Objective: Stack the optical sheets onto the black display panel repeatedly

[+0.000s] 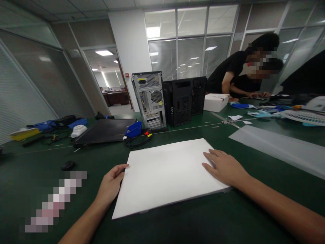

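A large white rectangular sheet (167, 176) lies flat on the green tabletop in front of me, with a thin greyish layer showing beneath its near edge. At its left edge is my left hand (110, 183), fingers bent, with the index fingertip and thumb gripping the border. My right hand (224, 166) rests over the right side, its fingers spread and the fingertips lying on the white surface. The underside of the sheet is hidden.
Behind the sheet stand a silver computer case (149, 101) and a black case (179, 103). A blue connector with cable (133, 130) and a dark flat panel (106, 130) lie left. A translucent sheet (279, 145) is right; two people (228, 73) lean over the far side.
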Available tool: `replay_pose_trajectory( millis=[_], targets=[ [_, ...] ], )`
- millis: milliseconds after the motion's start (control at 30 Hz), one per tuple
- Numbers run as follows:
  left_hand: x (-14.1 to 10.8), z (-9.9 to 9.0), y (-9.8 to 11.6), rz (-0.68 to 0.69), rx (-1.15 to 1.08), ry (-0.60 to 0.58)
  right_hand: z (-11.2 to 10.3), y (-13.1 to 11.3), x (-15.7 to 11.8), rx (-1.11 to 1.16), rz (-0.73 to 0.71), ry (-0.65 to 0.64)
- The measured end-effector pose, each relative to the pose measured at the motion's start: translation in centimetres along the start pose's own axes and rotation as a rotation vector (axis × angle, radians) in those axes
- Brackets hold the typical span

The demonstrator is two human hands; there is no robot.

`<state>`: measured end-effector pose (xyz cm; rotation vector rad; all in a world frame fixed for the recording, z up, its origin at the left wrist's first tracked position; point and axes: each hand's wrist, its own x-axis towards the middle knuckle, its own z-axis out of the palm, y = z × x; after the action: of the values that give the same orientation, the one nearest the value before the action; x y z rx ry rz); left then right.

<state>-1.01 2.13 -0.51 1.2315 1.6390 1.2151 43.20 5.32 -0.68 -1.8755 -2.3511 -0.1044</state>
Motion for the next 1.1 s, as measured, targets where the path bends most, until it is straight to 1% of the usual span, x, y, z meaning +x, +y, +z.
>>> replay_pose_trajectory(
  millis=[267, 500, 600, 667, 700, 767, 800, 867, 933, 1000, 1033, 1100],
  targets=[
    [-0.1, 0.0, 0.1, -0.015, -0.027, -0.017, 0.1, 0.1, 0.0, 0.004, -0.021, 0.026],
    [-0.2, 0.3, 0.3, -0.021, -0.041, 0.003, 0.2, -0.3, -0.1, 0.015, -0.016, 0.037],
    [-0.4, 0.4, 0.7, -0.032, 0.011, 0.034, -0.2, 0.6, 0.3, 0.038, -0.012, 0.034],
    [-0.6, 0.4, 0.9, -0.022, 0.034, 0.048, -0.6, 2.6, 0.8, 0.032, 0.020, 0.072],
    [-0.6, 0.4, 0.9, -0.011, 0.036, 0.048, -0.8, 4.1, 1.0, 0.017, 0.055, 0.107],
    [-0.6, 0.4, 0.8, 0.003, 0.035, 0.032, -1.1, 7.9, 1.4, -0.033, 0.157, 0.189],
    [-0.5, 0.4, 0.7, 0.005, 0.040, 0.023, -1.2, 10.0, 1.4, -0.062, 0.221, 0.201],
    [-0.4, 0.3, 0.6, 0.007, 0.063, 0.017, -1.1, 14.4, 1.1, -0.083, 0.329, 0.208],
    [-0.3, 0.3, 0.5, 0.016, 0.089, 0.017, -0.8, 18.0, 0.4, -0.083, 0.442, 0.182],
    [-0.2, 0.3, 0.6, 0.030, 0.108, 0.022, -0.3, 20.3, -0.2, -0.064, 0.529, 0.129],
    [-0.3, 0.3, 0.6, 0.039, 0.116, 0.025, 0.0, 21.0, -0.4, -0.053, 0.552, 0.101],
    [-0.3, 0.4, 0.7, 0.059, 0.133, 0.037, 0.6, 21.4, -0.5, -0.042, 0.555, 0.072]
  ],
)
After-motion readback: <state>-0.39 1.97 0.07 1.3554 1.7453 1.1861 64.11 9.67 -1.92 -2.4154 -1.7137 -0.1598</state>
